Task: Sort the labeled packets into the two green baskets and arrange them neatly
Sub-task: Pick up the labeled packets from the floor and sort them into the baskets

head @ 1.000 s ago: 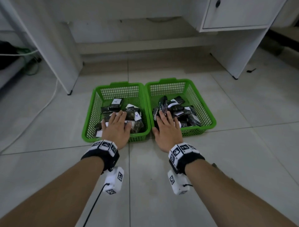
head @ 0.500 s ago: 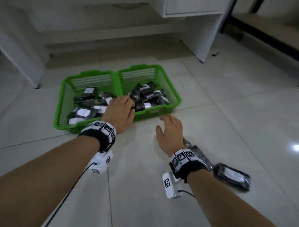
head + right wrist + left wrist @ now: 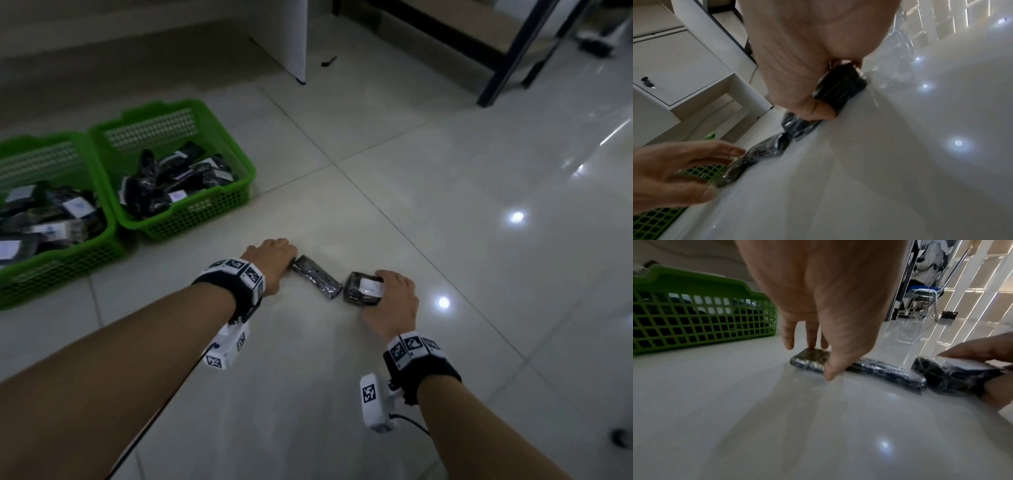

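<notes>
With the left hand (image 3: 274, 255) only fingertip-touching the long dark plastic-wrapped packet (image 3: 317, 281) and the right hand (image 3: 394, 301) clasping the labelled squarish dark packet (image 3: 363, 289), the slick wrap could slip during lifting.

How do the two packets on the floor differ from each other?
The left packet lies flat with no label showing; the right packet shows a white label on top. The left hand touches the left packet's end; the right hand grips the right packet. Both are dark and plastic-wrapped.
</notes>
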